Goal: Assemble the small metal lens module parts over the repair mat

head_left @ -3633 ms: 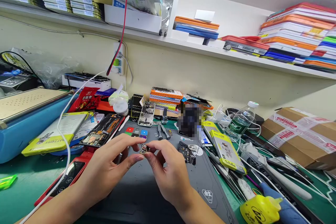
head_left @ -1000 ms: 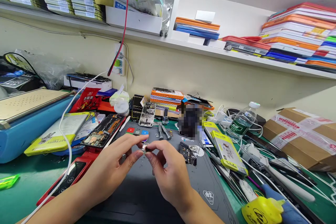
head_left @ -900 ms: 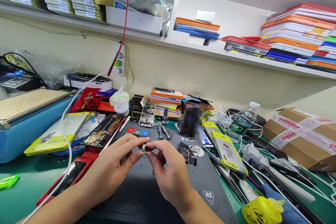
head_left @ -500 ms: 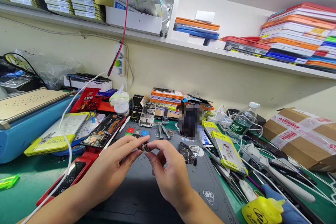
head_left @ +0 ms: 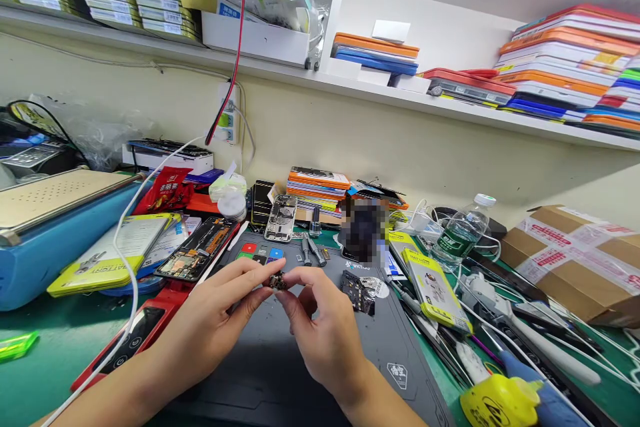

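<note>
Between my two hands is a small dark phone part with metallic bits (head_left: 277, 281), held above the grey work mat (head_left: 300, 373); its exact kind is too small to make out. My left hand (head_left: 225, 310) pinches its left end between thumb and fingers. From the other side, my right hand (head_left: 323, 320) grips the right end with thumb and index finger. Beyond the hands lie two grey screwdrivers (head_left: 313, 250) and an opened white phone housing (head_left: 281, 217). A dark phone back piece (head_left: 357, 292) rests on the mat right of my right hand.
To the left are an opened phone (head_left: 200, 247), a red device with a dark panel (head_left: 133, 340) and a blue machine (head_left: 65, 240). Yellow battery packs (head_left: 435, 287), a water bottle (head_left: 463, 233), a cardboard box (head_left: 575, 260) and a yellow bottle (head_left: 500, 400) crowd the right side.
The small part has tilted slightly between my fingertips. Both hands have otherwise stayed in nearly the same place.
</note>
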The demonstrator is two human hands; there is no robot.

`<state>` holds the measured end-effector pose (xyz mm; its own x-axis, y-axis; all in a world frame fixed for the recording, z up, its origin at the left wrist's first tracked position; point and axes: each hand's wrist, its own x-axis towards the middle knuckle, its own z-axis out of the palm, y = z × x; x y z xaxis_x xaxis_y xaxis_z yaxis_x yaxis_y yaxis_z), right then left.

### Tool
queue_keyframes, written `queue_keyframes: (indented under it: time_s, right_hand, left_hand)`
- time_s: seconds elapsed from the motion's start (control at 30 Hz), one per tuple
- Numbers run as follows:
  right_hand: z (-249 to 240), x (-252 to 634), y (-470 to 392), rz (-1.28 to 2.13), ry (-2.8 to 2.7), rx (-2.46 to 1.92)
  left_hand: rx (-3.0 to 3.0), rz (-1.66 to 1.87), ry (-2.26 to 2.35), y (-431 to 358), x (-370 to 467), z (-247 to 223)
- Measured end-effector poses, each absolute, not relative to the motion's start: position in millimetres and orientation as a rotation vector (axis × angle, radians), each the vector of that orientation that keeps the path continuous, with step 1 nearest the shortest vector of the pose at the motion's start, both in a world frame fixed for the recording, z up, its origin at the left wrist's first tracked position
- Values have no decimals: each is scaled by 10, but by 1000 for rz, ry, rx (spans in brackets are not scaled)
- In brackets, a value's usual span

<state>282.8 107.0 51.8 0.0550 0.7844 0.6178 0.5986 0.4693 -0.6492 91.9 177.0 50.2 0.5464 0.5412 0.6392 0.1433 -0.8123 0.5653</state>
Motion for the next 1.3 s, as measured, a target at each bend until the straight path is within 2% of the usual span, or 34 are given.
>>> queue_keyframes:
  time_s: [0.6,1.3]
  right_hand:
    - [535,2825,1049,207,-1648,-1212]
    - [501,2843,1052,181,-1705,-1152]
  left_hand:
    - [2362,1142,507,1796,897,476]
    - [2302,1365,535,1790,919,524]
